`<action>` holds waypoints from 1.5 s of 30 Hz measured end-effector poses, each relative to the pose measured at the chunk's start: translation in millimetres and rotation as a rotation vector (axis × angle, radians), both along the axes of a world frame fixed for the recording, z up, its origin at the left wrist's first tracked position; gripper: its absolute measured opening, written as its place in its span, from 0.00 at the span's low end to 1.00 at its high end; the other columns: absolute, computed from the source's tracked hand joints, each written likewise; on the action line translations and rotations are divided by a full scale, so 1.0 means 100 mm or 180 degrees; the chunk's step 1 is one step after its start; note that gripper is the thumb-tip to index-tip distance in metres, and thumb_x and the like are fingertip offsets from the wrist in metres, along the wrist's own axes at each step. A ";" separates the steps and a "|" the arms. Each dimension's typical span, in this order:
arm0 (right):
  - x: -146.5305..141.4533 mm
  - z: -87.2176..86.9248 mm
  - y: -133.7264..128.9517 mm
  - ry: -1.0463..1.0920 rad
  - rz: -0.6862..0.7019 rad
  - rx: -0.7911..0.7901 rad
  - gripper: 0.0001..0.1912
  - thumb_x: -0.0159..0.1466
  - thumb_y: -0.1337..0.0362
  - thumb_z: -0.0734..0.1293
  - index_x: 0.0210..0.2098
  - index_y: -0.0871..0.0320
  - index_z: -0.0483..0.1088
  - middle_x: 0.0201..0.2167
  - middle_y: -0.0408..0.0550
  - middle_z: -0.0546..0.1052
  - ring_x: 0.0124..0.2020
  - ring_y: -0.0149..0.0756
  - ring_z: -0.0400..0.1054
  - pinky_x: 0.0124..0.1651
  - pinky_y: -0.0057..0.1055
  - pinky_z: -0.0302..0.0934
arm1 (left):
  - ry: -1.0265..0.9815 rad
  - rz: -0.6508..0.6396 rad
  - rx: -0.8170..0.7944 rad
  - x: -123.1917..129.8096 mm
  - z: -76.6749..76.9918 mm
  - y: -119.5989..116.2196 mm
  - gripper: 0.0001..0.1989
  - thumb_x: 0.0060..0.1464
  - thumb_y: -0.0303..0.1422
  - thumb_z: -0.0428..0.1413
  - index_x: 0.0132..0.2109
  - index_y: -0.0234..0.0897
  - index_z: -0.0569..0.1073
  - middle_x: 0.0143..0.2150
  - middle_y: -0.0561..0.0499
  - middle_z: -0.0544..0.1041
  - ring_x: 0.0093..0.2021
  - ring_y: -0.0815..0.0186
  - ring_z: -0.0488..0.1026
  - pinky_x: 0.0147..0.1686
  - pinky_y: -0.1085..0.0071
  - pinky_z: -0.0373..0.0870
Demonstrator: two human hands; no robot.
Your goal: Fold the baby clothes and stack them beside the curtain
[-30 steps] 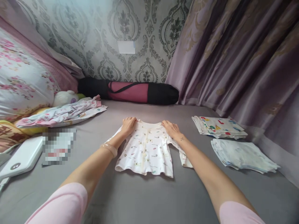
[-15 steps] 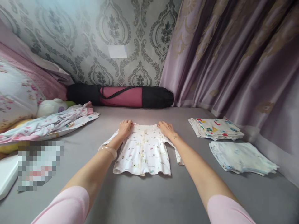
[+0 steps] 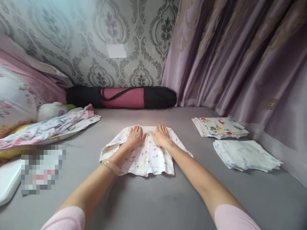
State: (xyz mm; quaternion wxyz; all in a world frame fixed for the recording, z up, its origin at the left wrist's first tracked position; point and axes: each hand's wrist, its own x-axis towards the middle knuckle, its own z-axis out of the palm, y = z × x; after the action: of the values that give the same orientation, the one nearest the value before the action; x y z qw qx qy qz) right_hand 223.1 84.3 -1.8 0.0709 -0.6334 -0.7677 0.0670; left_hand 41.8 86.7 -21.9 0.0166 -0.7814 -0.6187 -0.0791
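A small white long-sleeved baby shirt [image 3: 146,163] with a tiny print and a buttoned front lies spread on the grey bed sheet [image 3: 153,201], its hem towards me. My left hand [image 3: 136,136] lies flat on the upper left of its chest, fingers stretched out. On the upper right, my right hand [image 3: 161,135] presses flat in the same way, the thumbs close together near the button line. Both sleeves stick out to the sides, and parts of the chest are hidden beneath my hands. A pale bangle [image 3: 111,166] circles my left wrist.
Two folded cloth stacks lie at the right, one with colourful shapes [image 3: 222,127] and one pale blue [image 3: 247,155]. Crumpled printed clothes [image 3: 55,127] and a plush toy [image 3: 51,111] are at the left. A black and maroon long bag [image 3: 122,97] lies along the wall.
Both hands have moved from the shirt's shoulder edges inward and onto its chest, with fingers now laid flat. The view has shifted slightly.
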 end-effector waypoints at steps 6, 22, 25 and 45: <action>-0.09 -0.18 -0.04 0.0155 -0.0072 -0.0121 0.38 0.71 0.50 0.48 0.70 0.74 0.44 0.72 0.63 0.43 0.72 0.49 0.34 0.70 0.45 0.26 | -0.0014 0.0125 -0.0173 0.09 -0.14 -0.06 0.33 0.66 0.44 0.35 0.68 0.23 0.53 0.71 0.33 0.52 0.71 0.50 0.47 0.67 0.53 0.44; 1.46 0.55 -0.54 0.2023 -0.1328 -0.0957 0.13 0.67 0.60 0.65 0.32 0.63 0.72 0.28 0.52 0.78 0.25 0.31 0.72 0.27 0.24 0.66 | -0.1432 -0.0816 -0.0191 0.05 0.43 -0.50 0.14 0.59 0.30 0.48 0.47 0.33 0.74 0.47 0.40 0.76 0.46 0.57 0.74 0.48 0.63 0.69; 1.54 0.61 -0.68 0.1633 -0.1070 -0.1745 0.13 0.58 0.58 0.74 0.29 0.63 0.72 0.24 0.49 0.77 0.23 0.31 0.71 0.26 0.24 0.65 | -0.1394 -0.1708 -0.0464 0.45 0.52 -0.91 0.11 0.61 0.33 0.48 0.43 0.35 0.74 0.40 0.45 0.76 0.39 0.63 0.73 0.42 0.68 0.69; 1.61 0.69 -0.74 0.0173 -0.0938 -0.0480 0.20 0.55 0.79 0.62 0.40 0.56 0.77 0.44 0.51 0.76 0.43 0.38 0.70 0.44 0.29 0.59 | -0.0423 -0.1532 -0.0248 1.10 0.31 -1.58 0.11 0.66 0.33 0.44 0.39 0.37 0.70 0.42 0.45 0.75 0.43 0.59 0.71 0.46 0.61 0.64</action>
State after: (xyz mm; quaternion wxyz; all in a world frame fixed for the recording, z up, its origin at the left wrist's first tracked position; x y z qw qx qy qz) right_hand 384.2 10.3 67.0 0.0530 -0.7405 -0.6571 0.1304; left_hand 152.1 -71.5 9.5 -0.0736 -0.8993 -0.4172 -0.1081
